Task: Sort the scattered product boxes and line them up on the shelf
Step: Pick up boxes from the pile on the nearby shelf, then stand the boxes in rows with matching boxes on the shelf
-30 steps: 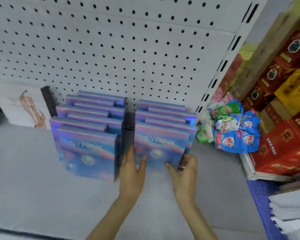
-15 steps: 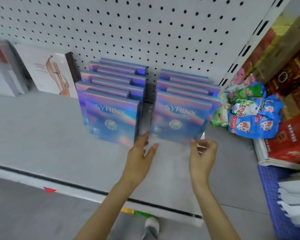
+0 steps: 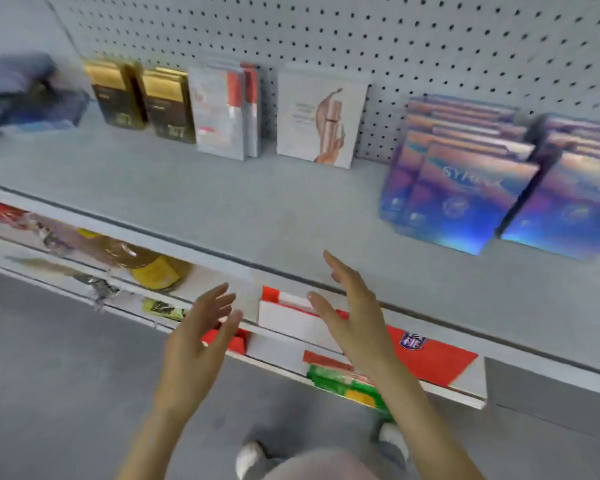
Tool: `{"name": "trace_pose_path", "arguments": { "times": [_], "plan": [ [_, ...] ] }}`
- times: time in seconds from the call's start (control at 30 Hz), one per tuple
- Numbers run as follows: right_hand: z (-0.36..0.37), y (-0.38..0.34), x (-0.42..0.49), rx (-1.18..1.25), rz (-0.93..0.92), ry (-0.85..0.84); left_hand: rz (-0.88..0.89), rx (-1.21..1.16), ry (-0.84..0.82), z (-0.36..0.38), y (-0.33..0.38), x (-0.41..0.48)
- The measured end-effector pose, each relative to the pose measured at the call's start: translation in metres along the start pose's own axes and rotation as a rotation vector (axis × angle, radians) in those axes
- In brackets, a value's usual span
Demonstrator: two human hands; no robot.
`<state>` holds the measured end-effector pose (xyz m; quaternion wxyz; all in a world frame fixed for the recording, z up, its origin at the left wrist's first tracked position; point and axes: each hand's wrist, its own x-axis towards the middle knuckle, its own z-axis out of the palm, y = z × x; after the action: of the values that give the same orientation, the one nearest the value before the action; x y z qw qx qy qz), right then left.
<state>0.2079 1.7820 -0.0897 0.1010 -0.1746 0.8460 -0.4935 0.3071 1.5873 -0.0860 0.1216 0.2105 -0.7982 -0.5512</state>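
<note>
Blue boxes [image 3: 465,188] stand in two neat rows at the right end of the shelf [image 3: 257,209], one behind the other, with a dark strip between the rows. Left of them a white box [image 3: 321,116] stands alone, close to the back wall [image 3: 326,29]. Next come the red-and-white boxes [image 3: 227,109], close together, and then the gold boxes [image 3: 167,102], side by side. At the far left end lies a blue heap [image 3: 25,95]; it is too blurred to tell what is in it.

Your left hand [image 3: 194,344] and your right hand [image 3: 357,323] are both wide open, fingers straight and spread, palms turned toward each other. They hold nothing and touch nothing. They hang in the air in front of the shelf edge, well apart from every box, above the lower shelf [image 3: 430,358].

The blue rows look done, so it seems you are between boxes now and picking the next group. The next move calls for a reach up and to the left. The white box and the far-left heap look like the ones most in need of work. Keep each box upright as you move it.
</note>
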Motion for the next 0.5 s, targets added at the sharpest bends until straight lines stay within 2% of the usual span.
{"name": "trace_pose_path", "arguments": {
  "times": [0.23, 0.5],
  "plan": [
    [0.135, -0.116, 0.043, -0.001, -0.139, -0.212, -0.026, 0.056, 0.199, -0.175, -0.035, 0.015],
    [0.252, -0.191, 0.121, -0.047, -0.224, -0.344, -0.058, 0.051, 0.323, -0.278, -0.087, 0.068]
  ]
}}
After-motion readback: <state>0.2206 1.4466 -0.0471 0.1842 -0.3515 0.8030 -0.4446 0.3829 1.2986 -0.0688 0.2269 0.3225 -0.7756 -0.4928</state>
